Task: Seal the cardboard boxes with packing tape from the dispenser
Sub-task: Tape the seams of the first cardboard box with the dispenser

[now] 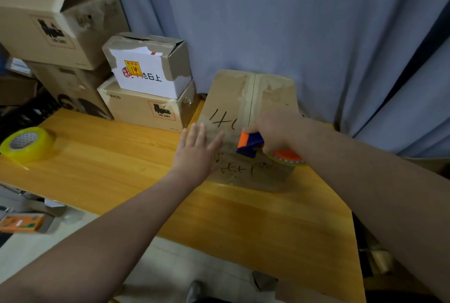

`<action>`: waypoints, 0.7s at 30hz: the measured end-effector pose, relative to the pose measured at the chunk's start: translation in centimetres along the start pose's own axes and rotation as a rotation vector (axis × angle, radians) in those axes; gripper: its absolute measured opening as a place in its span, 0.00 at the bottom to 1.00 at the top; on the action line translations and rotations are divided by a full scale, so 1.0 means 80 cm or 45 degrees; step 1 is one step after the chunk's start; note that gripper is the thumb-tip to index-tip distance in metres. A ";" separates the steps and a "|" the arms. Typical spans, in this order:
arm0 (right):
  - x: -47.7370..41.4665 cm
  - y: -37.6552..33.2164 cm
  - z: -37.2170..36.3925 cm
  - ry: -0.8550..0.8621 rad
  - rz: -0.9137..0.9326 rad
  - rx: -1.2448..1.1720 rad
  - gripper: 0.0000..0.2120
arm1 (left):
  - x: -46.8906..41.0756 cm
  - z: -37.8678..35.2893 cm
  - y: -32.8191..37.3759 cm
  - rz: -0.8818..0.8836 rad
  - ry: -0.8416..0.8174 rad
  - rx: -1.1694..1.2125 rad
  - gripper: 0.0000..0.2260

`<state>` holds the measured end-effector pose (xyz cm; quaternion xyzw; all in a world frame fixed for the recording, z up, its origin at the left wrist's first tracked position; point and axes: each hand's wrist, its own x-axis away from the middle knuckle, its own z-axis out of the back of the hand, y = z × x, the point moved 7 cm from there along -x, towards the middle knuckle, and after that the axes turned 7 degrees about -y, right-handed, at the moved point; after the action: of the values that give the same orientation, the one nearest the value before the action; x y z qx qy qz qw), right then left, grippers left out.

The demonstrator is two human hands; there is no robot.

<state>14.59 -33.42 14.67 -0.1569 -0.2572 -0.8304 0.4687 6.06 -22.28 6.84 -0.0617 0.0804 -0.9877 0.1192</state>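
A brown cardboard box (pixel 253 98) with black handwriting stands on the yellow wooden table (pixel 109 164), against the blue curtain. Its top flaps are closed and old tape runs along the centre seam. My left hand (pixel 197 152) lies flat with fingers spread on the box's left front part. My right hand (pixel 277 130) grips an orange and blue tape dispenser (pixel 250 144), which rests on the box top near the front of the seam. The dispenser's tape roll (pixel 287 158) shows below my wrist.
A loose roll of yellowish tape (pixel 25 143) lies at the table's left end. Several stacked cardboard boxes (pixel 146 83) stand at the back left. The blue curtain (pixel 292 23) hangs right behind the box. An orange packet (pixel 20 223) lies below the table's left edge.
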 end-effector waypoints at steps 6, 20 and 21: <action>-0.003 -0.004 0.004 0.034 -0.042 0.041 0.29 | -0.010 -0.016 0.015 -0.086 -0.049 0.103 0.37; -0.026 -0.038 0.044 0.064 -0.107 -0.064 0.12 | -0.029 -0.017 -0.042 -0.022 -0.165 0.068 0.35; -0.022 -0.037 0.041 0.070 -0.087 -0.066 0.12 | -0.029 -0.016 -0.041 -0.020 -0.163 0.070 0.35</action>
<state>13.02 -29.02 15.63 -0.1372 -0.2278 -0.8563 0.4428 7.37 -18.38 5.93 -0.1221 0.0451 -0.9844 0.1180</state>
